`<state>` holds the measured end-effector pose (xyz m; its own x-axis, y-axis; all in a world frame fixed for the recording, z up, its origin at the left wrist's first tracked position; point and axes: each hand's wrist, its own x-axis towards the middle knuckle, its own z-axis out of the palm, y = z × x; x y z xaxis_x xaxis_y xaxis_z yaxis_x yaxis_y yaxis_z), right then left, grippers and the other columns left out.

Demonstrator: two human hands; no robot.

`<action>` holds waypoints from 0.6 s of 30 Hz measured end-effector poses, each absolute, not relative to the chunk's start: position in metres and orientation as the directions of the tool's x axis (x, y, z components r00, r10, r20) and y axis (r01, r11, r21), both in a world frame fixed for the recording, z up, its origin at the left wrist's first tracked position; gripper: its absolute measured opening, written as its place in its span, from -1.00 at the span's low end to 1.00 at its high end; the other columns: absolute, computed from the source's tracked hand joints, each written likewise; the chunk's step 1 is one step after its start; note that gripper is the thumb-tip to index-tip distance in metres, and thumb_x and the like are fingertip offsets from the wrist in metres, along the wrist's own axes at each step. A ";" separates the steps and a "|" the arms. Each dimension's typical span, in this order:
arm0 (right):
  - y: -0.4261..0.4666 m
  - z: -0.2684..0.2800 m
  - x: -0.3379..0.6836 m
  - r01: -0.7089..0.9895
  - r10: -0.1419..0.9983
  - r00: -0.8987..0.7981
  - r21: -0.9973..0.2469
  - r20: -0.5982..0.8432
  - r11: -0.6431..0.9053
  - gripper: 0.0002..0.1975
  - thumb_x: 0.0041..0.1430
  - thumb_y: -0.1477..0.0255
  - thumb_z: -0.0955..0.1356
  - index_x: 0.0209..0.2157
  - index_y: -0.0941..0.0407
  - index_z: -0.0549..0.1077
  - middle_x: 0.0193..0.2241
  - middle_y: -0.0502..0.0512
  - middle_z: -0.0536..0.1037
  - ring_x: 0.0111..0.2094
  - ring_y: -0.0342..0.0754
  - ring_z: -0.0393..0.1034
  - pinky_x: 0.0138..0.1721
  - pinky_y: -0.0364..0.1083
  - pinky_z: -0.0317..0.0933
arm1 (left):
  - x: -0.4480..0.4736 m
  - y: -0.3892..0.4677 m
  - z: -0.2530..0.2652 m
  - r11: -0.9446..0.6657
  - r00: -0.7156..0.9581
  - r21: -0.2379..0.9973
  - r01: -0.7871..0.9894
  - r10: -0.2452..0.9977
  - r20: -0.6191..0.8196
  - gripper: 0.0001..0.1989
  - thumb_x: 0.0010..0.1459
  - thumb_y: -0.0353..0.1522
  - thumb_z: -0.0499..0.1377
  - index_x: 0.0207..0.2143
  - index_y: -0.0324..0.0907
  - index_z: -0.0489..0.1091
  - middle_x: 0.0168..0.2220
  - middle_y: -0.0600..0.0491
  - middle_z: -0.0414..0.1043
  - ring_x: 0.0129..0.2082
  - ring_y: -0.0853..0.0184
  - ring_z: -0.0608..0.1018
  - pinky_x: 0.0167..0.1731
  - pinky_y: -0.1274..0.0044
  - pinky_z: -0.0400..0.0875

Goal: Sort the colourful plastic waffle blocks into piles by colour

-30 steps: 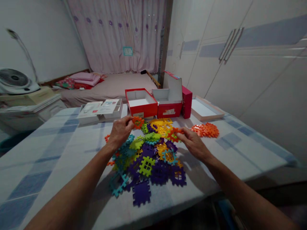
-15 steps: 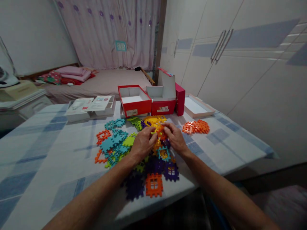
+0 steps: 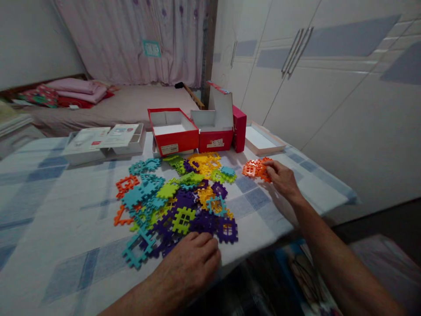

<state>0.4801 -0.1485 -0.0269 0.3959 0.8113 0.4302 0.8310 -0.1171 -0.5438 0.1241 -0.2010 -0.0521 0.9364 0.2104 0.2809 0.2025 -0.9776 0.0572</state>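
On the table lies a loose pile of plastic interlocking building tiles: teal tiles (image 3: 134,196) on the left, a lime tile (image 3: 183,220), purple tiles (image 3: 227,229) nearest me and yellow tiles (image 3: 205,163) at the back. My left hand (image 3: 195,259) is at the pile's near edge with its fingers curled down; whatever lies under them is hidden. Out to the right, my right hand (image 3: 283,177) has thumb and fingers closed at the edge of a small group of orange tiles (image 3: 252,168), pinching an orange tile there.
Behind the pile stand an open red box (image 3: 179,143), a second red box (image 3: 215,141) with its lid up, and a shallow white tray (image 3: 261,142). Grey-white boxes (image 3: 86,156) with leaflets sit at the back left. A checked cloth (image 3: 75,210) covers the table.
My hands have parted: the right moved from the pile's middle to the orange group, the left toward the near edge. The orange window tile there no longer shows. The view turned slightly right.
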 end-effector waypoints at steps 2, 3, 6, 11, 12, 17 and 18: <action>-0.149 -0.033 0.490 0.843 0.817 0.383 -0.524 0.432 -0.119 -0.65 0.09 0.34 0.20 -0.20 0.16 0.50 -0.34 0.12 0.57 -0.37 -0.04 0.44 -0.20 0.00 0.30 | 0.123 -0.199 -0.048 -0.978 0.925 0.079 0.194 0.209 0.316 -0.92 0.24 -0.43 0.05 -0.24 -0.19 0.32 -0.28 0.01 0.46 -0.26 0.30 0.47 -0.27 0.45 0.36; -0.149 -0.036 0.494 0.854 0.821 0.362 -0.509 0.441 -0.103 -0.65 0.10 0.34 0.19 -0.20 0.16 0.50 -0.31 0.14 0.57 -0.34 -0.03 0.44 -0.18 0.01 0.31 | 0.122 -0.198 -0.045 -0.978 0.917 0.093 0.187 0.208 0.339 -0.91 0.25 -0.44 0.04 -0.24 -0.18 0.32 -0.29 0.02 0.46 -0.26 0.31 0.48 -0.27 0.46 0.37; -0.147 -0.041 0.503 0.917 0.796 0.272 -0.396 0.540 -0.045 -0.63 0.10 0.37 0.19 -0.13 0.19 0.47 -0.16 0.23 0.52 -0.14 0.05 0.40 -0.02 0.06 0.25 | 0.118 -0.198 -0.040 -0.971 0.853 0.138 0.194 0.236 0.465 -0.88 0.26 -0.43 0.02 -0.21 -0.18 0.34 -0.24 -0.01 0.49 -0.27 0.33 0.49 -0.28 0.50 0.41; -0.156 -0.040 0.495 0.940 0.702 0.300 -0.324 0.646 -0.104 -0.62 0.10 0.41 0.20 -0.09 0.22 0.44 -0.12 0.30 0.47 -0.03 0.12 0.31 0.05 0.13 0.19 | 0.113 -0.199 -0.027 -0.845 0.734 0.488 0.220 0.473 0.487 -0.79 0.27 -0.38 0.01 -0.10 -0.15 0.37 -0.23 0.00 0.49 -0.28 0.38 0.52 -0.30 0.58 0.43; -0.161 -0.037 0.486 0.932 0.686 0.320 -0.347 0.654 -0.104 -0.64 0.10 0.41 0.21 -0.09 0.21 0.44 -0.12 0.30 0.47 -0.03 0.13 0.31 0.04 0.14 0.20 | 0.113 -0.200 -0.022 -0.769 0.712 0.600 0.221 0.548 0.440 -0.78 0.28 -0.36 0.00 -0.10 -0.14 0.39 -0.25 0.02 0.49 -0.28 0.39 0.52 -0.29 0.59 0.42; -0.204 -0.005 0.394 0.726 0.916 0.166 -0.674 0.365 0.138 -0.72 0.20 0.30 0.26 -0.09 0.08 0.42 -0.15 0.11 0.51 -0.19 -0.04 0.41 -0.14 -0.03 0.31 | 0.124 -0.203 0.001 -0.335 0.536 0.919 0.209 0.825 0.179 -0.67 0.32 -0.23 -0.06 -0.05 -0.06 0.44 -0.20 0.03 0.44 -0.20 0.37 0.48 -0.22 0.56 0.41; -0.214 0.000 0.373 0.659 0.963 0.032 -0.730 0.268 0.181 -0.72 0.21 0.30 0.28 -0.07 0.06 0.42 -0.16 0.08 0.51 -0.22 -0.07 0.42 -0.17 -0.07 0.31 | 0.128 -0.204 0.003 -0.301 0.521 0.936 0.180 0.837 0.169 -0.66 0.31 -0.22 -0.06 -0.02 -0.03 0.44 -0.18 0.03 0.42 -0.17 0.36 0.47 -0.17 0.54 0.40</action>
